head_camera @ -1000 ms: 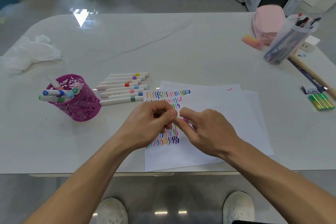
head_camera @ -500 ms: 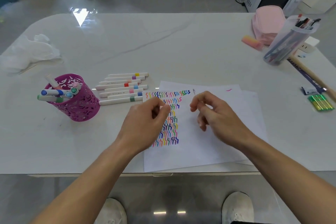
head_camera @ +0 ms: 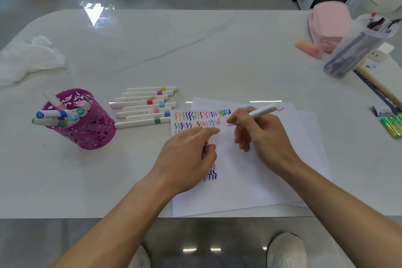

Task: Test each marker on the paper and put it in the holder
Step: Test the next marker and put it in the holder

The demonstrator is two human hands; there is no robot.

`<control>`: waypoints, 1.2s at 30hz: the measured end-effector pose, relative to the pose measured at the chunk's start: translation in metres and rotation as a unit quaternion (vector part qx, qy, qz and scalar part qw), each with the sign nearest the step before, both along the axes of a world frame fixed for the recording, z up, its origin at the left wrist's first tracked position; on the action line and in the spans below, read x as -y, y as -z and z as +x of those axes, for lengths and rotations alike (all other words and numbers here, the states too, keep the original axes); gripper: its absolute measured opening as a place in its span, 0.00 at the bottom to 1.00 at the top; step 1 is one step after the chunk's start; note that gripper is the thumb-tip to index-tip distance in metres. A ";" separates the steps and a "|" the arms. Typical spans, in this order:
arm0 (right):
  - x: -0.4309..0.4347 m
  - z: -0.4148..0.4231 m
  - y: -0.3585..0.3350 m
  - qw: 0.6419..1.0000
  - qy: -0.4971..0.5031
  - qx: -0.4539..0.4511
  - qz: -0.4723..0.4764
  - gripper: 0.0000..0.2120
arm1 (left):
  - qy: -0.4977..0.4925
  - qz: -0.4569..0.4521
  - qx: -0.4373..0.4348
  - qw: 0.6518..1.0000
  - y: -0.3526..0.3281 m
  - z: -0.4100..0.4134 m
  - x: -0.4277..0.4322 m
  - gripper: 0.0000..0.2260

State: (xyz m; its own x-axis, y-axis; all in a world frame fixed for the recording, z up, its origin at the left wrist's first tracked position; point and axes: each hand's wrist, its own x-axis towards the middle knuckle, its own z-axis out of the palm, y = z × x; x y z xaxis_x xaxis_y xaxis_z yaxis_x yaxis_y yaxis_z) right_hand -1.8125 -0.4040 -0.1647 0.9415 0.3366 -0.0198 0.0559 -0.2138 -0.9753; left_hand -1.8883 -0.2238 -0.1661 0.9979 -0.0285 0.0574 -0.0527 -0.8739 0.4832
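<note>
The right hand (head_camera: 261, 143) pinches a white marker (head_camera: 262, 112) low on its barrel, with the bare tip aimed toward 9 o'clock just over the paper (head_camera: 261, 180). The left hand (head_camera: 187, 159) rests on the paper, and I cannot tell whether its curled fingers grip anything. The marker looks light, stiff and smooth, so that low pinch likely suits it, and the holder (head_camera: 95, 137) stands at the paper's 9 o'clock.

Both my forearms (head_camera: 121, 213) are bare, and on my feet I'm wearing pale off-white sneakers (head_camera: 286, 250) with rounded toes.
</note>
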 end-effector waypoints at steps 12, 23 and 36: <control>-0.011 0.011 0.014 0.997 0.068 0.002 0.027 0.11 | 0.008 0.039 -0.034 0.999 0.006 0.012 0.003 0.15; -0.011 0.015 0.014 0.998 0.057 0.002 -0.016 0.12 | -0.004 0.024 -0.048 0.999 0.005 0.013 0.004 0.13; -0.013 0.016 0.015 0.998 0.049 0.005 -0.030 0.11 | -0.012 0.024 -0.041 0.999 0.004 0.014 0.005 0.11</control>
